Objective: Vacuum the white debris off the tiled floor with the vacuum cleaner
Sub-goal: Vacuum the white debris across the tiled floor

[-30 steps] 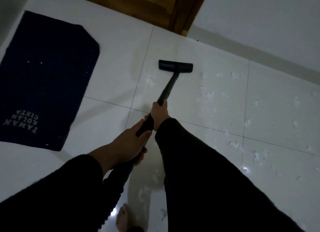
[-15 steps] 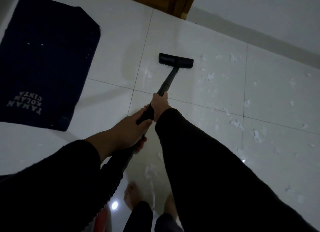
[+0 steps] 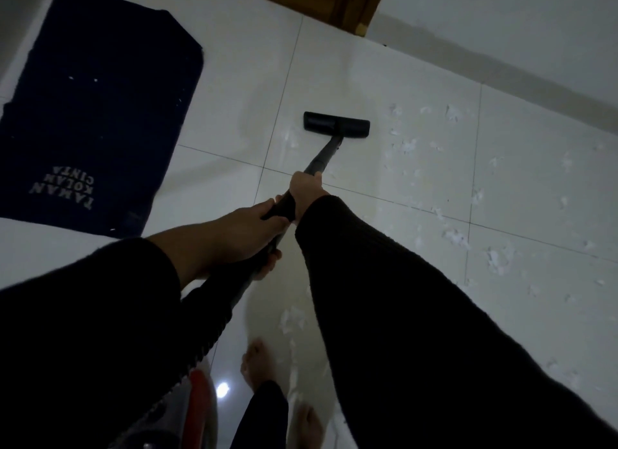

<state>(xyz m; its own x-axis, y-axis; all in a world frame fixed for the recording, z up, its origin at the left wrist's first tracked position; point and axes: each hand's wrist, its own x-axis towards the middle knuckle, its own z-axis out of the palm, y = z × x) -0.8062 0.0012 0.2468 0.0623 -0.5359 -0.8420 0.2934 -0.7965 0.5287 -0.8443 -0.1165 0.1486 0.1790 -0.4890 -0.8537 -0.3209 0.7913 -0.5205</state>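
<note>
- Nearest the camera, two bare feet [image 3: 257, 365] stand on the glossy white tiled floor [image 3: 227, 80], with the red-and-grey vacuum cleaner body [image 3: 197, 401] just beside them at the bottom edge.
- A ribbed black hose [image 3: 214, 321] runs up from that body to the slim black vacuum wand [image 3: 322, 157].
- The left hand [image 3: 247, 237] holds the lower end of the wand, fingers curled around it and thumb laid along the top.
- The right hand [image 3: 306, 194], in a long black sleeve [image 3: 401, 298], grips higher up, just beyond the left hand; it is closed around the tube, though its fingertips are hidden underneath.
- The wand's long axis slopes away from the feet, forward and slightly right, down to the flat black floor nozzle [image 3: 336, 125].
- The nozzle sits flat on the tile, its bar lying crosswise to the wand.
- Scattered white paper-like debris [image 3: 408, 145] lies mostly to the right of the nozzle, with a few scraps back near the feet.
- Left of the nozzle, well apart, lies a dark blue lettered floor mat [image 3: 100, 114]; a brown wooden door frame [image 3: 351, 3] lies beyond.
- Judgement: this is mid-sweep, much debris remaining; the next stroke calls for swinging the nozzle rightward into the litter, keeping it flat.
</note>
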